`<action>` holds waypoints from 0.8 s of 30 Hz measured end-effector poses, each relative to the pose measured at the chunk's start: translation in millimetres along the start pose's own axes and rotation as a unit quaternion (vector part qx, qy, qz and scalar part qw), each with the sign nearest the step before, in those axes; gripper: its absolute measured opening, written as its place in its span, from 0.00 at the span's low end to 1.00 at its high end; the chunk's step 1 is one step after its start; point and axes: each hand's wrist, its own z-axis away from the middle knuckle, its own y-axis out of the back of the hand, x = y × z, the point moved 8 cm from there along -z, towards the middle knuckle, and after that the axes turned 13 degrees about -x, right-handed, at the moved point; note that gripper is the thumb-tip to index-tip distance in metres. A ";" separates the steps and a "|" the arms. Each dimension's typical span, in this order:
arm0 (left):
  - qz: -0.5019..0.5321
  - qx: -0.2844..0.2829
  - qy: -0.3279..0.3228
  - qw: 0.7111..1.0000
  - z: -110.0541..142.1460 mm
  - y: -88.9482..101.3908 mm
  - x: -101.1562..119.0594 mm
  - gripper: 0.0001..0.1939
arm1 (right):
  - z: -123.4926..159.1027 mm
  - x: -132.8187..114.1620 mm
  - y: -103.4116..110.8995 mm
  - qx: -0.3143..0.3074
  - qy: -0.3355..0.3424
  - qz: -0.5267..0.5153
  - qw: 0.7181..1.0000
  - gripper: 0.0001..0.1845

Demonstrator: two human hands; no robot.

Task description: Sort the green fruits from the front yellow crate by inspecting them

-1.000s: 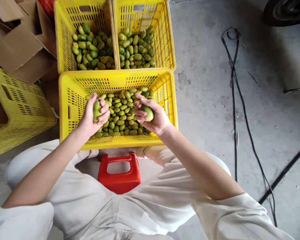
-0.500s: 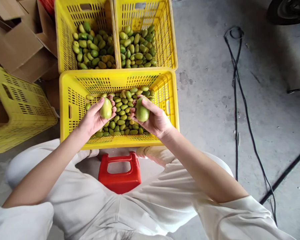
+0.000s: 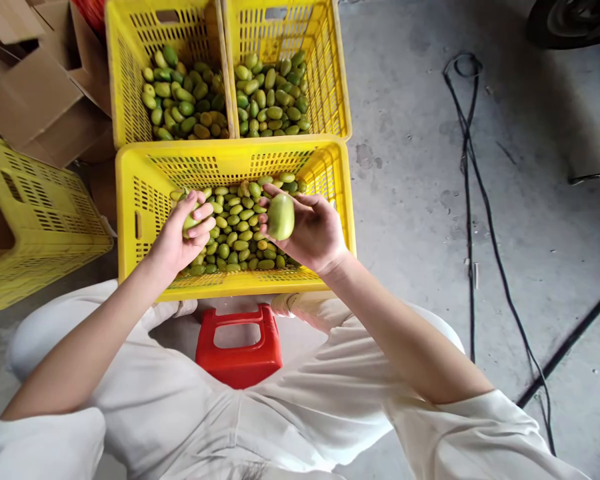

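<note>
While boxes [image 3: 35, 100] of bare cardboard lay heaped at the far left, a yellow left crate [image 3: 55, 213] stood just beside them, something brown showing inside it. Next came the rear left crate [image 3: 126, 93], also yellow, with a heap of green and yellowish fruit [image 3: 183, 103] on its floor. The left hand [image 3: 173, 233] hung over the left part of the yellow front crate [image 3: 230, 288], its fingers curled and clamped round a green left fruit [image 3: 191, 225], which they partly hid. Under and between the hands, the front crate held many small green fruit [image 3: 237, 247], spread over its floor. A red stool [image 3: 240, 363] stood between the person's legs, near the front crate. The rear right crate [image 3: 327, 73], beside the rear left crate, held another green heap [image 3: 275, 100]. Over the right part of the front crate, the right hand [image 3: 317, 237] was turned palm up, fingers loosely extended beneath a larger, pale green right fruit [image 3: 281, 217], thumb apart from it. Farther right, a looped black cable [image 3: 493, 247] lay on the grey floor [image 3: 410, 200].
</note>
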 end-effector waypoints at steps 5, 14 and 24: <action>0.022 -0.008 0.015 1.000 -2.4 6.6 -2.2 0.21 | -3.4 16.2 -4.9 -0.039 -0.049 0.011 0.998 0.13; 0.026 0.018 -0.023 0.999 0.6 5.2 -1.4 0.10 | -2.6 36.3 5.5 -0.043 -0.127 -0.019 0.991 0.15; 0.005 -0.045 0.012 0.999 2.9 -5.2 -0.3 0.13 | -6.1 29.5 1.3 -0.041 -0.098 -0.031 0.994 0.09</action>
